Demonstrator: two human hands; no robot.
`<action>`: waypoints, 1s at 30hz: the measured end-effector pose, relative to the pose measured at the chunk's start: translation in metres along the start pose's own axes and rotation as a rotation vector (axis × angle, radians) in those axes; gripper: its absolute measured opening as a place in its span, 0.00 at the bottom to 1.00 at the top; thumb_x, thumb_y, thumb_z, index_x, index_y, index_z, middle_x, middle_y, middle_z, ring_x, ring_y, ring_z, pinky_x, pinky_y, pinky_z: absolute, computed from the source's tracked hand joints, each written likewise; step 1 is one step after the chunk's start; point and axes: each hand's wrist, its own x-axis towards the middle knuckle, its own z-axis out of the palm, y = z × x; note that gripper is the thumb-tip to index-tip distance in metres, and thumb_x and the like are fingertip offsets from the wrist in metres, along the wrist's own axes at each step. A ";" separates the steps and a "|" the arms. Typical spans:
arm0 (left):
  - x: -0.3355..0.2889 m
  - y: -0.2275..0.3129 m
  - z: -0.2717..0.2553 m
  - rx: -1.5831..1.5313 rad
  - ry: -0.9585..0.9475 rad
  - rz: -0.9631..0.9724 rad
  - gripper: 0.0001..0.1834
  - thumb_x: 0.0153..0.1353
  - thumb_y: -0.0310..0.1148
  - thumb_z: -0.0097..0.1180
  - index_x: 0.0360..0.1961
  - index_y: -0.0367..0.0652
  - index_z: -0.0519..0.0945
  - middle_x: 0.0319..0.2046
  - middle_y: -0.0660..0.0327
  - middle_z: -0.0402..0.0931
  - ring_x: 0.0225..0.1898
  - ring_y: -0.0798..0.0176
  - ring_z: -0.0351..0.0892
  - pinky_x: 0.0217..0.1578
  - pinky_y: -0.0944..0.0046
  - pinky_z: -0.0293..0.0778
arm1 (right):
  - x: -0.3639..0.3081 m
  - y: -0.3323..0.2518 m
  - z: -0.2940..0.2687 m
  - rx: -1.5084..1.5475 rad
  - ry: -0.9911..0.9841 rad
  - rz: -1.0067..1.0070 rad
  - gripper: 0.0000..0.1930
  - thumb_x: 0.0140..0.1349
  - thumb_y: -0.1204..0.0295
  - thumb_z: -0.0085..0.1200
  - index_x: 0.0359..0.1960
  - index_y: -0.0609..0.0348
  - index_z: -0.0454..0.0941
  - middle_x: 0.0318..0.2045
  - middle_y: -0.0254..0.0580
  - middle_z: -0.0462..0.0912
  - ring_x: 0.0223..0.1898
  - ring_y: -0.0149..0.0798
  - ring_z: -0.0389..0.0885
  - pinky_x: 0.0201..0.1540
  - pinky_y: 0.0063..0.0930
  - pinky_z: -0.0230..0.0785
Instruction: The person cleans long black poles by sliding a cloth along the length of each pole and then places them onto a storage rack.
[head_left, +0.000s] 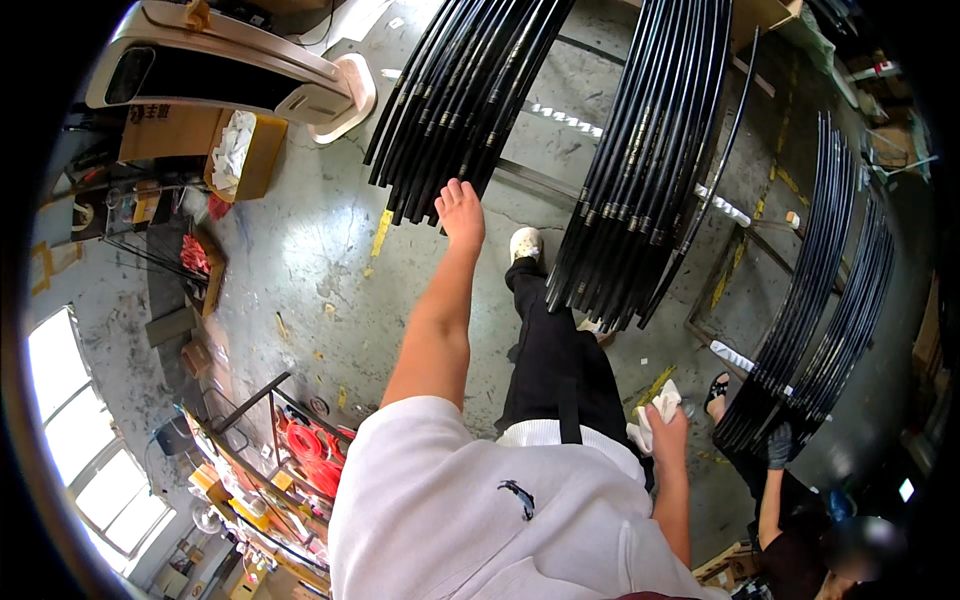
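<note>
While left hand [460, 213] hung by black rods [465, 110], upper centre, I couldn't tell fingers' grip; right hand [668, 428] clamped white cloth [657, 411], lower right; gentle hold seemed best.

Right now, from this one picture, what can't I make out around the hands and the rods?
All in the head view:
Left hand: its own back hides whether the fingertips press on the black rods.
Those rods' far ends: cut off by the top edge.
Right hand: its grip is partly hidden by the white cloth it holds.
Co-worker's head: blurred.
Pale marks on the rods: too small to read.
</note>
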 end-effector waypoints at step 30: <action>-0.081 0.008 -0.091 -0.710 -0.300 -0.079 0.17 0.61 0.44 0.48 0.35 0.37 0.66 0.26 0.42 0.75 0.29 0.38 0.75 0.29 0.45 0.69 | 0.013 0.006 -0.019 0.662 -0.164 0.087 0.22 0.65 0.55 0.43 0.52 0.59 0.67 0.46 0.41 0.75 0.47 0.38 0.75 0.50 0.35 0.67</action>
